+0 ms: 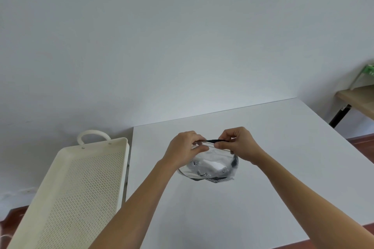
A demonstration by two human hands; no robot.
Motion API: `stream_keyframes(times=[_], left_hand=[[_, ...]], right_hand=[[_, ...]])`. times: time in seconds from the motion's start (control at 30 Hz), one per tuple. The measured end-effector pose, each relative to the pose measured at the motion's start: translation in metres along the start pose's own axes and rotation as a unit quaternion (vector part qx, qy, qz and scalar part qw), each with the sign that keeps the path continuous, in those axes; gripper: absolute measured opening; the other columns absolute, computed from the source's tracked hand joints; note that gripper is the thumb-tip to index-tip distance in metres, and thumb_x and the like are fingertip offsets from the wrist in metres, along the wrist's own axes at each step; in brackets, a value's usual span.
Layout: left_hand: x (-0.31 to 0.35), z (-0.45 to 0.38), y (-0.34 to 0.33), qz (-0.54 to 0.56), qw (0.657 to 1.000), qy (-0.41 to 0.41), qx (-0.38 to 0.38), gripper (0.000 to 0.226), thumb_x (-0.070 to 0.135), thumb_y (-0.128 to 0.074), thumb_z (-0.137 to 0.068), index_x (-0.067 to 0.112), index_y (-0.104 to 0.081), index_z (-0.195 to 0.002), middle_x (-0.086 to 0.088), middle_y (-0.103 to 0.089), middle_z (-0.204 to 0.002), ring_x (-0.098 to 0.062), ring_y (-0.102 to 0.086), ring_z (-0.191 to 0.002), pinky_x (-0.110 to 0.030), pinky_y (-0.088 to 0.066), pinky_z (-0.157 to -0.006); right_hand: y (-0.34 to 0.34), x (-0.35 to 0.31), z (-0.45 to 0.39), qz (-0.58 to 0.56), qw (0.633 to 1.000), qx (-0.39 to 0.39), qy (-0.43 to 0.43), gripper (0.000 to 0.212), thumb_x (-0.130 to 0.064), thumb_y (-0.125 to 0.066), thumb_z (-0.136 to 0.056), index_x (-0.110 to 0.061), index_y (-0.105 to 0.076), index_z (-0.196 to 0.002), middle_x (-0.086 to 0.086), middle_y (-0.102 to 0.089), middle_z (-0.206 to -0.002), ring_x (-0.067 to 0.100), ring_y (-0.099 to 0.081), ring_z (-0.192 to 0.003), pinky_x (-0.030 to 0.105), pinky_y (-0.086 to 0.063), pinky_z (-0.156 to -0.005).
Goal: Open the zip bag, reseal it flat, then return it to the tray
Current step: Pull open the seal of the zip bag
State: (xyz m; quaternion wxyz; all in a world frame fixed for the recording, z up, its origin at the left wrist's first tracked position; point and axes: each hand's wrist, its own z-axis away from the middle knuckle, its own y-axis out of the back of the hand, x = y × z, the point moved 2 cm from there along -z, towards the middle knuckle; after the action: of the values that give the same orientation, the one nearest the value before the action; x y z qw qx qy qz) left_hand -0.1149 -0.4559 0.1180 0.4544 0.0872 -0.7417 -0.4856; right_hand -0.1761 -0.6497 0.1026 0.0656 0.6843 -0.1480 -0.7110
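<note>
both hands at the bag's top seal

head view: the zip bag (210, 168) stands near the middle of the tabletop (263, 178), its seal running left to right. the left hand (185, 147) and right hand (238, 143) have their fingers clamped on that seal from either end. the tray (66, 198) sits off the tabletop's left edge, nearer the left hand.
</note>
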Motion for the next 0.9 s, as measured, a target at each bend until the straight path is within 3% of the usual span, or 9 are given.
stream_keyframes(times=[0.1,0.2,0.3,0.37,0.5,0.63,0.73,0.8,0.9], left_hand=[[-0.001,-0.003,0.001,0.021,0.999,0.016,0.032,0.017,0.037,-0.07,-0.083,0.021,-0.075,-0.086,0.003,-0.07,-0.079,-0.014,-0.062,-0.076,-0.035,-0.05,-0.071],[-0.007,-0.005,0.005,0.04,0.997,0.04,0.054,0.016,0.036,-0.071,-0.083,0.02,-0.074,-0.079,0.007,-0.063,-0.068,-0.012,-0.056,-0.065,-0.03,-0.044,-0.064],[-0.013,-0.005,0.007,0.044,0.995,0.059,0.061,0.017,0.036,-0.071,-0.082,0.02,-0.074,-0.076,0.009,-0.061,-0.065,-0.012,-0.054,-0.062,-0.032,-0.046,-0.065],[-0.013,-0.004,0.006,0.041,0.995,0.064,0.062,0.017,0.036,-0.07,-0.083,0.021,-0.074,-0.077,0.009,-0.063,-0.066,-0.012,-0.055,-0.064,-0.033,-0.048,-0.067],[-0.012,-0.004,0.004,0.035,0.995,0.067,0.066,0.018,0.035,-0.07,-0.084,0.019,-0.074,-0.079,0.007,-0.065,-0.07,-0.016,-0.06,-0.069,-0.034,-0.051,-0.069],[-0.011,-0.003,0.004,0.031,0.995,0.065,0.072,0.017,0.032,-0.07,-0.085,0.016,-0.073,-0.08,0.007,-0.064,-0.068,-0.017,-0.061,-0.069,-0.036,-0.053,-0.069],[-0.01,-0.002,0.004,0.028,0.995,0.064,0.076,0.017,0.031,-0.07,-0.085,0.016,-0.073,-0.08,0.008,-0.063,-0.068,-0.017,-0.061,-0.069,-0.035,-0.053,-0.069],[-0.009,-0.001,0.004,0.024,0.995,0.064,0.074,0.016,0.032,-0.07,-0.085,0.016,-0.073,-0.08,0.011,-0.062,-0.068,-0.015,-0.061,-0.069,-0.033,-0.052,-0.068],[-0.01,0.001,0.002,0.013,0.995,0.068,0.073,0.016,0.032,-0.07,-0.085,0.017,-0.073,-0.081,0.013,-0.06,-0.067,-0.013,-0.06,-0.069,-0.028,-0.049,-0.066]], right_hand=[[0.002,-0.001,0.001,-0.03,0.999,-0.02,-0.008,0.018,-0.025,-0.081,-0.078,-0.019,-0.072,-0.063,-0.003,-0.062,-0.056,0.011,-0.049,-0.053,0.019,-0.042,-0.05],[0.013,0.008,0.008,-0.079,0.993,-0.071,-0.047,0.024,-0.034,-0.073,-0.084,-0.016,-0.071,-0.067,-0.001,-0.059,-0.059,0.013,-0.049,-0.059,0.025,-0.043,-0.063],[0.02,0.019,0.015,-0.152,0.975,-0.135,-0.087,0.027,-0.032,-0.073,-0.08,-0.006,-0.066,-0.077,0.007,-0.059,-0.07,0.019,-0.05,-0.069,0.034,-0.041,-0.075],[0.021,0.023,0.019,-0.157,0.973,-0.138,-0.095,0.032,-0.03,-0.076,-0.075,-0.002,-0.063,-0.083,0.011,-0.06,-0.073,0.019,-0.052,-0.07,0.032,-0.04,-0.074],[0.021,0.022,0.021,-0.132,0.983,-0.1,-0.082,0.024,-0.021,-0.077,-0.078,-0.009,-0.059,-0.068,0.009,-0.052,-0.065,0.013,-0.05,-0.057,0.025,-0.035,-0.06],[0.02,0.023,0.017,-0.074,0.994,-0.05,-0.069,0.037,-0.016,-0.079,-0.079,-0.023,-0.057,-0.051,0.0,-0.052,-0.058,0.012,-0.051,-0.051,0.019,-0.034,-0.053],[0.019,0.023,0.015,-0.027,0.998,-0.006,-0.05,0.032,-0.018,-0.081,-0.076,-0.023,-0.061,-0.051,-0.004,-0.055,-0.054,0.013,-0.052,-0.049,0.015,-0.039,-0.057],[0.018,0.025,0.014,0.007,0.999,0.029,-0.039,0.028,-0.018,-0.082,-0.075,-0.022,-0.064,-0.054,-0.003,-0.058,-0.054,0.015,-0.055,-0.049,0.02,-0.044,-0.064],[0.016,0.023,0.012,0.05,0.995,0.077,-0.037,0.019,-0.018,-0.083,-0.072,-0.017,-0.068,-0.06,-0.003,-0.06,-0.052,0.013,-0.057,-0.046,0.027,-0.048,-0.061]])
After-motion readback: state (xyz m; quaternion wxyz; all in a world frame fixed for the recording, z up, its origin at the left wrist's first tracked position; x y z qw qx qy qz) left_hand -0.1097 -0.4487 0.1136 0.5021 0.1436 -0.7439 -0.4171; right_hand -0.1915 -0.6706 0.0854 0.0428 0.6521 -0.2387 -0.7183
